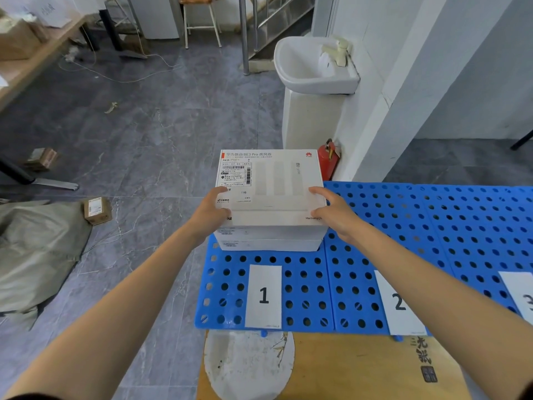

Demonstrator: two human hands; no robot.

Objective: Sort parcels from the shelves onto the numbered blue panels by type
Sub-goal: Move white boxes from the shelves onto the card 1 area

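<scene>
Smooth white box [274, 183] held at both sides
Left grip [212, 210] and right grip [334, 216] clasp it atop another white carton [271, 241] on the perforated blue plastic panel [295, 281] marked 1, beside grey marbled floor tiles [144, 125].

Logging the support surfaces. I am seeing a grey tiled floor [161, 125] carrying everything. Three blue perforated panels are lying edge to edge: panel 1 [295, 281], panel 2 [350, 281] and panel 3 [476, 226]. A brown printed board [360, 368] is showing at their near edge. Card 1 [263, 295], card 2 [399, 303] and card 3 [522, 295] are lying at the panels' near ends.

A stack of white boxes [271, 238] is sitting at the far end of panel 1, and the top box [274, 180] is bearing a shipping label.

On the floor to the left I am noting:
- a grey sack [34, 249]
- a small parcel [97, 209] just beside it
- a second parcel [42, 159] farther off
- a loose cable [115, 77]

A red extinguisher [328, 160] is standing by the wall.
</scene>
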